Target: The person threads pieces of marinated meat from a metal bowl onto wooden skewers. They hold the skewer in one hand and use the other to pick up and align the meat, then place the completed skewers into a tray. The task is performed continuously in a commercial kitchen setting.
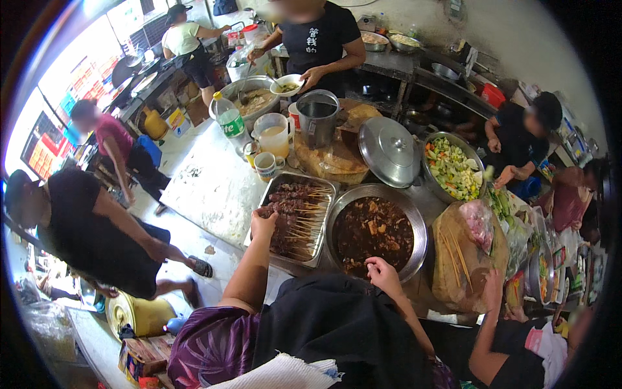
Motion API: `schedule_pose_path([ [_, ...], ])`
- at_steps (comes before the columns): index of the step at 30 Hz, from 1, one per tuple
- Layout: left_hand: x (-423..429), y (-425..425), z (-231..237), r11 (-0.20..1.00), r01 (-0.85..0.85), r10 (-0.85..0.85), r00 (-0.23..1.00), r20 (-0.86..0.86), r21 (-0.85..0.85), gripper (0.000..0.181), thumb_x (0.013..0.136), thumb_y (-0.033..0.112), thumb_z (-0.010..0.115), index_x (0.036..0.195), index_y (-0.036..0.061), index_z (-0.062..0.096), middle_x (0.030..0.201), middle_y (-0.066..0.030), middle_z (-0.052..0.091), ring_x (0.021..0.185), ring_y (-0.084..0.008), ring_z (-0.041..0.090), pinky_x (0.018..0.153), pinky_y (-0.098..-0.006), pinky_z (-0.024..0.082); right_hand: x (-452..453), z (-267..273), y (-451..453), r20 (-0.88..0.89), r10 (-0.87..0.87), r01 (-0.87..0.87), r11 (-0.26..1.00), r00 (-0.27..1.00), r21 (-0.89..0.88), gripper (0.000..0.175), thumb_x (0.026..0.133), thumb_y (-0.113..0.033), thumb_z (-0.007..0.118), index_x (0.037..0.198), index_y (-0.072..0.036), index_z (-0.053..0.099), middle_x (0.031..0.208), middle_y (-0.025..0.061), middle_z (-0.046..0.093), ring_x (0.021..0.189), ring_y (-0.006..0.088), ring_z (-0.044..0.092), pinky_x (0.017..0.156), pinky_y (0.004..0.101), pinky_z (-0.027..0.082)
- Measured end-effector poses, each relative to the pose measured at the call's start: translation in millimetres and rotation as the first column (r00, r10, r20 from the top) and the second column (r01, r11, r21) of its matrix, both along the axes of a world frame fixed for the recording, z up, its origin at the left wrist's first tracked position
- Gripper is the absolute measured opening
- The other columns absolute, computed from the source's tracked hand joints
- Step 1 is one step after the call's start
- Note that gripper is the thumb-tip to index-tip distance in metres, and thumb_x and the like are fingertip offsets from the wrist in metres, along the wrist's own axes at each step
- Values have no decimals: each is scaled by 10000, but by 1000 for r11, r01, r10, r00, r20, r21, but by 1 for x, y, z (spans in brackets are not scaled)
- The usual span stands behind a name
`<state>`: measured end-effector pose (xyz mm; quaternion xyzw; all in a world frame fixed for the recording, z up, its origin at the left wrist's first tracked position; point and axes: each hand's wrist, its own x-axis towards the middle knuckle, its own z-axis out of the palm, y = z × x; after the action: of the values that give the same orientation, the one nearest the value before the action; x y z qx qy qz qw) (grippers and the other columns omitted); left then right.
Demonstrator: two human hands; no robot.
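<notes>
My left hand (264, 224) is at the left side of a rectangular metal tray (332, 192), its fingers closed around the meat end of a skewer. Rows of dark meat skewers (291, 209) fill this tray, with their bare bamboo sticks pointing right. To the right stands a wide metal basin (419, 228) of dark brown marinade (374, 228) with pieces in it. Over the basin's near rim is my right hand (382, 273), fingers bent; whether anything is between them cannot be made out.
Right of the basin, a wooden chopping block (442, 287) bears bamboo sticks (451, 257) and bagged pink meat (476, 223). Beyond are a metal lid (388, 150), a basin of chopped vegetables (454, 167), a pitcher (273, 133) and a mug (266, 166). A person opposite holds a bowl (286, 85); others surround the table.
</notes>
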<state>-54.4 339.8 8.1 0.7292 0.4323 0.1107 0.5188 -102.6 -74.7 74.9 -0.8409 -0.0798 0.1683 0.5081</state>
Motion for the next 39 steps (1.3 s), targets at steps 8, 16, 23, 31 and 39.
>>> schedule_pose_path([
  [8,-7,6,19,905,207,-75,938,-337,372,863,733,472,803,1387,65,414,1297,-211,585,1195,-369,571,993,-427,463,2,-3,9,67,-14,13,1000,998,3,209,932,-173,599,1089,-46,654,844,128,700,759,233,699,693,342,533],
  [16,-7,16,17,876,248,-107,936,-335,413,697,783,479,769,1258,38,512,1131,-245,659,1096,-401,616,931,-449,474,9,-2,-22,425,-268,331,940,865,-82,146,918,-137,594,1008,-44,661,965,149,655,934,344,630,788,412,513],
  [23,2,-9,24,781,316,-364,931,-18,538,344,889,286,677,1123,42,610,1025,-182,659,954,-347,637,854,-413,496,45,-13,-147,537,-534,755,517,653,-404,148,857,-148,630,979,-153,713,892,164,704,798,377,670,717,465,528],
  [31,25,-130,53,495,647,-825,559,80,580,168,868,116,637,1019,62,687,1012,-152,663,995,-333,627,884,-394,494,66,-28,-201,617,-388,728,336,685,-598,193,854,-240,671,1036,-195,717,1079,51,644,1093,298,581,934,495,449],
  [39,49,-252,13,-44,865,-961,100,-259,499,293,897,120,575,1186,111,625,1258,-135,596,1217,-324,530,1034,-412,435,77,-34,-223,621,-348,709,422,702,-565,96,849,-218,677,926,-179,719,1009,33,663,957,297,628,816,485,490],
])
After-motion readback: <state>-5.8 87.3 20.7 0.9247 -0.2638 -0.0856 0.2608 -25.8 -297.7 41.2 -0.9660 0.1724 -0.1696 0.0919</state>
